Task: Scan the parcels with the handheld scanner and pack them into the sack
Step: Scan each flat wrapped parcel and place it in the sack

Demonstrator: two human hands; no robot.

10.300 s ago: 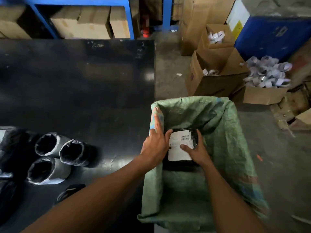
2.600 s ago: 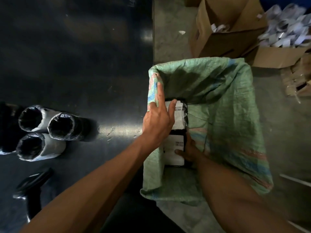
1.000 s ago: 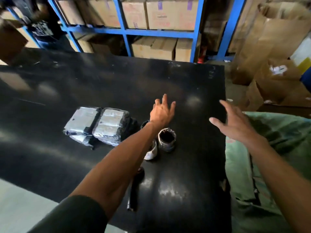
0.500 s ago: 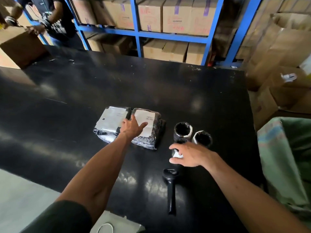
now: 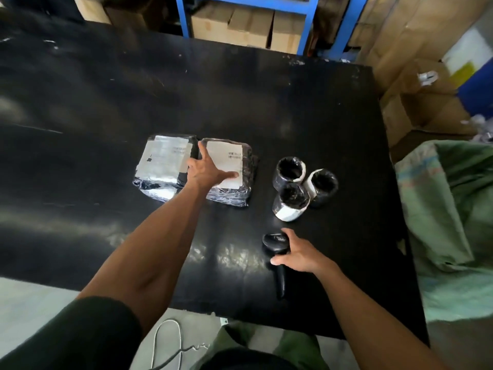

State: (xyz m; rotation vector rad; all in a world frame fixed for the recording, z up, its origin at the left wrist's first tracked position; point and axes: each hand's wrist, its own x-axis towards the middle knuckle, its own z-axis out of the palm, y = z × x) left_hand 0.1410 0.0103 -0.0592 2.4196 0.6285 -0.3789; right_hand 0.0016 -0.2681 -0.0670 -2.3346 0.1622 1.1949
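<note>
Left arm point(image 5: 160, 252): dark short sleeve point(image 5: 80, 335), forearm bare. Right arm point(image 5: 373, 316): bare. Olive-green trousers point(image 5: 293, 345).

The view is no longer being directed down into the green sack point(image 5: 448, 217); the sack is now being seen only at the right edge of the frame. The left hand point(image 5: 202, 172), earlier braced on the sack rim, is now being laid flat on the right flat parcel point(image 5: 234, 172) at centre frame. The right hand point(image 5: 298, 255), earlier pressing a parcel inside the sack, is now being closed around the handheld scanner point(image 5: 277, 260) at lower centre, where half a second ago it was only hovering above.
</note>
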